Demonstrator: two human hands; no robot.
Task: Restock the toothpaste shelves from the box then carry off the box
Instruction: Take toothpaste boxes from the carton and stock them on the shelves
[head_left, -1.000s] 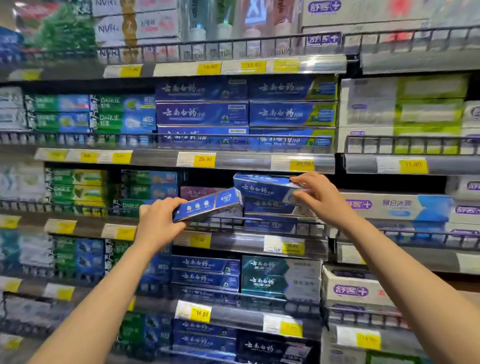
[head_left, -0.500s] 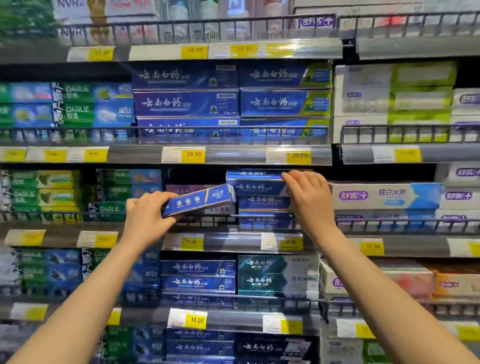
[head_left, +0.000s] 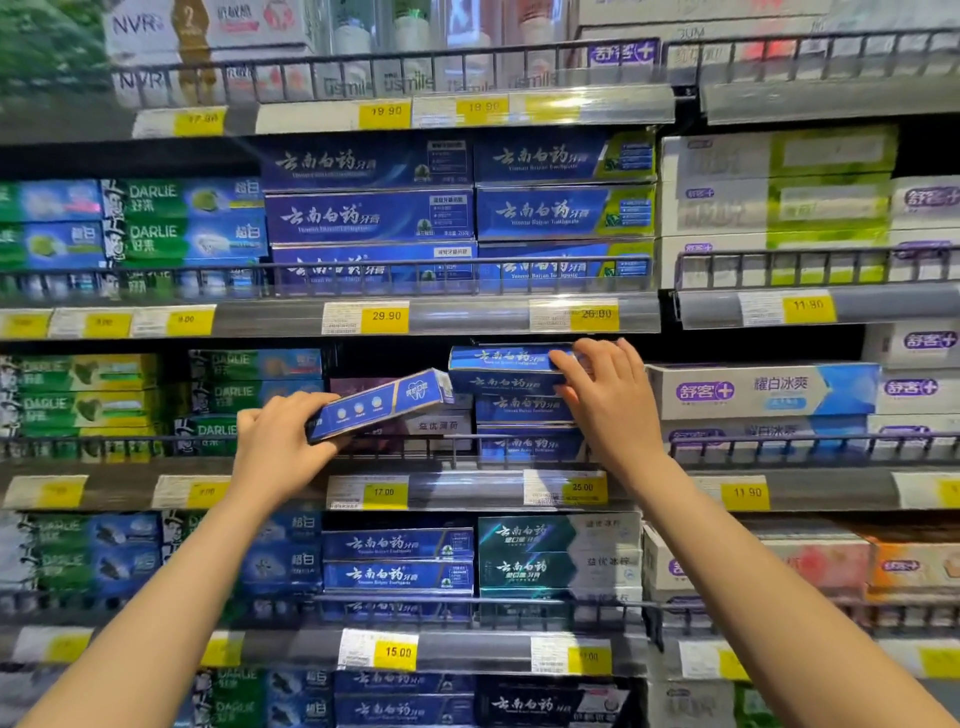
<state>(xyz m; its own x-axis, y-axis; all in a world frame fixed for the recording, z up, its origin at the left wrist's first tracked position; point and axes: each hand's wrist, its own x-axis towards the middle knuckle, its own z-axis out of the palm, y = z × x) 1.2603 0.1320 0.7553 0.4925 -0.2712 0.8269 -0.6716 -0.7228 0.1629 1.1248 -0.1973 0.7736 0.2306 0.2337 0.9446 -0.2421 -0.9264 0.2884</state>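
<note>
My left hand (head_left: 283, 447) grips a blue toothpaste carton (head_left: 382, 402), tilted up to the right, in front of the middle shelf (head_left: 467, 486). My right hand (head_left: 605, 400) holds the right end of another blue carton (head_left: 506, 366) that lies on top of a stack of like blue cartons (head_left: 524, 426) behind the shelf's wire rail. The tilted carton's right end nearly meets the top carton's left end. The supply box is out of view.
Shelves above and below are packed with blue, green and white toothpaste cartons behind wire rails (head_left: 467, 270). Yellow price tags (head_left: 384, 315) line the shelf edges. White cartons (head_left: 763, 389) stand right of the stack; a purplish carton (head_left: 415, 423) lies behind my left-hand carton.
My right hand has pushed the top carton back and level onto the stack. My left hand with its tilted carton has stayed roughly in place. The camera tipped slightly upward.
</note>
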